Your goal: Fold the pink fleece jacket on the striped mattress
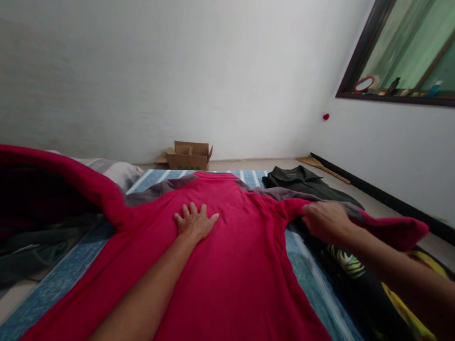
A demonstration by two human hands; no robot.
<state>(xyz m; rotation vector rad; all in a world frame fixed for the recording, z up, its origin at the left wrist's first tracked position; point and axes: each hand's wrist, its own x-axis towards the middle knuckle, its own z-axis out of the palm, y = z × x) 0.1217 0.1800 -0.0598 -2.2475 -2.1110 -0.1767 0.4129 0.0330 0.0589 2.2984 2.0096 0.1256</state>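
A red long-sleeved top [226, 276] with grey shoulder panels lies spread out, its collar pointing away from me. My left hand [196, 222] rests flat on its upper middle, fingers spread. Over on the right, my right hand [324, 221] is closed on the top's right sleeve near the underarm. That sleeve stretches out past the hand to the right. On the left, the other sleeve [102, 186] runs off toward the frame's edge. The top's lower hem is out of view.
Under the top is a blue striped cover [307, 262]. Dark folded garments [302, 179] lie at the back right, with a black and yellow patterned cloth [383, 301] nearer. An open cardboard box [189, 156] stands by the wall. Dark clothing [24, 259] lies at left.
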